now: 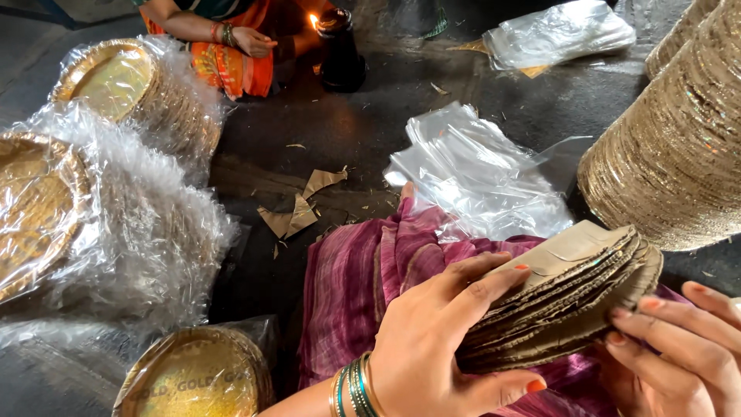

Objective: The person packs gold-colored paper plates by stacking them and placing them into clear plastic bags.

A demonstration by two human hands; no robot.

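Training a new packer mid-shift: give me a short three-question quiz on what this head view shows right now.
1. True or false: both hands grip the stack of paper plates.
2. Which lies on the floor just past the purple cloth? A) clear plastic bags B) a metal tray C) a broom
3. Fill in: the wrapped plate bundles at the left are covered in clear ____.

Key:
1. True: the left hand clasps the stack from the near side and the right hand touches its right edge.
2. A.
3. Plastic.
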